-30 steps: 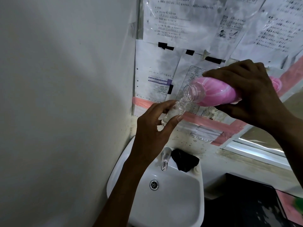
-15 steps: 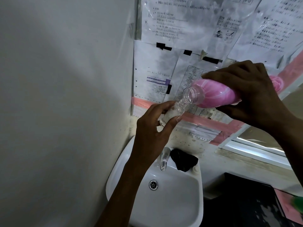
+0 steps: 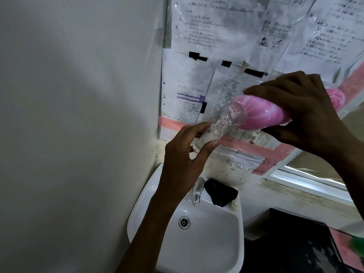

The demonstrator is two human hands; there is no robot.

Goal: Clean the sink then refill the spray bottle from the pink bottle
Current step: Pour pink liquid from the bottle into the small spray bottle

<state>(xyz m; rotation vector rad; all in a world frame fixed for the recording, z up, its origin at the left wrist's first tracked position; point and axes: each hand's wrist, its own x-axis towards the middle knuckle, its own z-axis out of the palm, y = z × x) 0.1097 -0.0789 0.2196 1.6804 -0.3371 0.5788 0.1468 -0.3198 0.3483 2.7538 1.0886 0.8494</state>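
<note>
Because the pour happens over the sink [image 3: 197, 243], any spill should land in the basin; that looks like the reason both bottles are held above it. Left hand [image 3: 183, 160] rises from below, fingers [image 3: 194, 129] and thumb curled round the small clear spray bottle [image 3: 206, 136], its open neck tilted up toward the right. Right hand [image 3: 301, 113] grips the pink bottle [image 3: 262, 113] round its body, laid nearly flat, clear mouth touching or just over the spray bottle's neck. Whether liquid is flowing I cannot tell. Judged step: refill under way, sink cleaning apparently done. Below, tap [image 3: 197, 191] at the sink's back edge, drain [image 3: 184, 222] beneath it, dark cloth [image 3: 220, 192] at the back right corner. Farthest: taped paper notices [image 3: 216, 22] on the wall.
</note>
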